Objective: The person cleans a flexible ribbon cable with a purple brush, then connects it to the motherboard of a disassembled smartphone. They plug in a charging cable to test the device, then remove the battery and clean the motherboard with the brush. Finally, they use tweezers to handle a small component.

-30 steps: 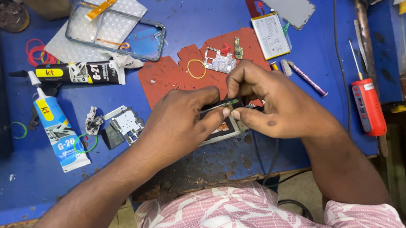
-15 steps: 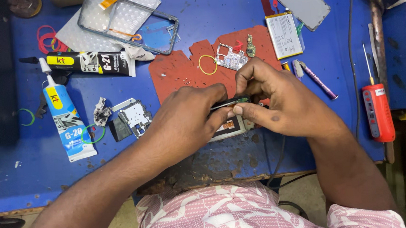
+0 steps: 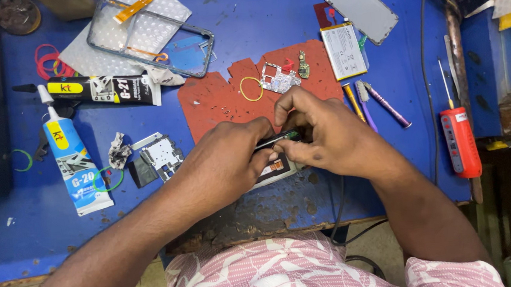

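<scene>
Left hand (image 3: 224, 166) and right hand (image 3: 321, 136) meet over a small phone part (image 3: 275, 167) lying at the near edge of the red mat (image 3: 216, 101). Fingers of both hands are pinched narrow around a thin dark tool with a green tip (image 3: 276, 139), held nearly level between them; which hand carries most of it cannot be told. The phone part lies directly beneath the grip, mostly hidden by both hands.

Just beyond the grip, on the mat: a yellow ring (image 3: 251, 89), a small metal shield plate (image 3: 279, 77) and a small green board (image 3: 303, 66). To the right of the grip: a battery (image 3: 343, 50), a brush (image 3: 384, 101), and further off a red screwdriver (image 3: 459, 138). To the left of the grip: a metal bracket (image 3: 160, 153), a white glue tube (image 3: 74, 162) and a black glue tube (image 3: 105, 91). Far beyond, a clear phone frame (image 3: 149, 37) and a grey back cover (image 3: 356, 0) lie on the blue table (image 3: 247, 18).
</scene>
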